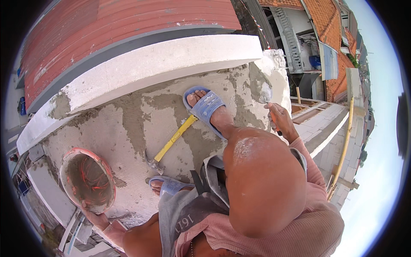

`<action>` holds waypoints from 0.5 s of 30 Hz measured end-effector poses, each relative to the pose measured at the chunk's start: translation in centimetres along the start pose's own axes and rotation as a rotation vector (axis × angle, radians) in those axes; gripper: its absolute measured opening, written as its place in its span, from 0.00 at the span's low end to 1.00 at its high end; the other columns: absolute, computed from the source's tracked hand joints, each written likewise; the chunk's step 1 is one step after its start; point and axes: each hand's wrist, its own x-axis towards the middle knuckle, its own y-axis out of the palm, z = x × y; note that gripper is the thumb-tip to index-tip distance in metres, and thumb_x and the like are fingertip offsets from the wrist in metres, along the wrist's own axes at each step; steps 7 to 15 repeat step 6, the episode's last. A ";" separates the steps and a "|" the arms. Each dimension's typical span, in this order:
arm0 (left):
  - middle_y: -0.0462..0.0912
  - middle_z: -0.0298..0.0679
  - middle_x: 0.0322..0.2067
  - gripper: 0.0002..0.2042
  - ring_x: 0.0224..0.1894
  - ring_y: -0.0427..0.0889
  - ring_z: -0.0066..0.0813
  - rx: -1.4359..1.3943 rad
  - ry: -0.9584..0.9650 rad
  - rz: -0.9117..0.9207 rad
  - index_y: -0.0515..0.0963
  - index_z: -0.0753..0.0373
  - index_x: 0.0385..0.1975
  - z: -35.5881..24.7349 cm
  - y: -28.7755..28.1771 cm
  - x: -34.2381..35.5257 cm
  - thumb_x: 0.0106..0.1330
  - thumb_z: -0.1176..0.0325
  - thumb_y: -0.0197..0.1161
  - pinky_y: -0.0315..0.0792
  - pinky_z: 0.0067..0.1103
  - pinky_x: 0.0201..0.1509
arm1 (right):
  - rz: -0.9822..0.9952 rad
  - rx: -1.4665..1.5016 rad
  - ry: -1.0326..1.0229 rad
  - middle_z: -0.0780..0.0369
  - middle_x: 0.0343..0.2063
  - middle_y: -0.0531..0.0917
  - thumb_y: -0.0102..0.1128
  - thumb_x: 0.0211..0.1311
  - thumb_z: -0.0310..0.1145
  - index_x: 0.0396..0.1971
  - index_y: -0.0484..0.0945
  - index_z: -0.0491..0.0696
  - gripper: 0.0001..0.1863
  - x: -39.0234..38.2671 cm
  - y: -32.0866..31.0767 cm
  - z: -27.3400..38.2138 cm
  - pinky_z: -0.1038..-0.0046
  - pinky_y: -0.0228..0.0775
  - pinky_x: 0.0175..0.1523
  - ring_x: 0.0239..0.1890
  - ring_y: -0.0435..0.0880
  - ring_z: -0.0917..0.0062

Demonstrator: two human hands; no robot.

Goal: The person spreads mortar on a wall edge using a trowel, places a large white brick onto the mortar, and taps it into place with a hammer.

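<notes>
My right hand (282,121) is closed round the handle of a trowel. The trowel's blade (265,92), smeared pale grey, lies against wet mortar (258,80) at the right end of the ledge. Down at the lower left, my left hand (96,218) grips the near edge of a round bucket (110,173) with an orange-red rim; part of that hand is hidden. Grey mortar (83,175) with reddish streaks fills the bucket's inside. Between the bucket and my feet lies a hammer (176,138) with a yellow handle, its head toward me.
I squat on a mortar-patched ledge (141,124) in blue sandals (205,107). A long white block wall (167,55) borders its far side, with a red metal roof (128,17) beyond. To the right, a bamboo pole (344,150) stands by lower block walls and open sky.
</notes>
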 end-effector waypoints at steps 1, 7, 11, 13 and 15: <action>0.78 0.39 0.61 0.22 0.62 0.77 0.35 0.057 -0.086 -0.006 0.72 0.59 0.65 -0.9 -1.4 0.9 0.74 0.58 0.61 0.75 0.38 0.63 | 0.027 0.014 0.001 0.68 0.22 0.73 0.53 0.76 0.55 0.48 0.80 0.44 0.26 1.1 0.6 -0.3 0.77 0.63 0.22 0.18 0.70 0.85; 0.77 0.39 0.63 0.23 0.65 0.76 0.36 0.209 -0.211 0.115 0.72 0.55 0.66 -3.1 2.0 2.3 0.74 0.56 0.60 0.71 0.38 0.70 | -0.155 -0.173 -0.107 0.60 0.27 0.81 0.54 0.76 0.53 0.45 0.80 0.41 0.26 5.8 1.6 -3.4 0.69 0.71 0.33 0.24 0.78 0.76; 0.77 0.39 0.63 0.23 0.65 0.76 0.36 0.209 -0.211 0.115 0.72 0.55 0.66 -3.1 2.0 2.3 0.74 0.56 0.60 0.71 0.38 0.70 | -0.155 -0.173 -0.107 0.60 0.27 0.81 0.54 0.76 0.53 0.45 0.80 0.41 0.26 5.8 1.6 -3.4 0.69 0.71 0.33 0.24 0.78 0.76; 0.77 0.39 0.63 0.23 0.65 0.76 0.36 0.209 -0.211 0.115 0.72 0.55 0.66 -3.1 2.0 2.3 0.74 0.56 0.60 0.71 0.38 0.70 | -0.155 -0.173 -0.107 0.60 0.27 0.81 0.54 0.76 0.53 0.45 0.80 0.41 0.26 5.8 1.6 -3.4 0.69 0.71 0.33 0.24 0.78 0.76; 0.77 0.39 0.63 0.23 0.65 0.76 0.36 0.209 -0.211 0.115 0.72 0.55 0.66 -3.1 2.0 2.3 0.74 0.56 0.60 0.71 0.38 0.70 | -0.155 -0.173 -0.107 0.60 0.27 0.81 0.54 0.76 0.53 0.45 0.80 0.41 0.26 5.8 1.6 -3.4 0.69 0.71 0.33 0.24 0.78 0.76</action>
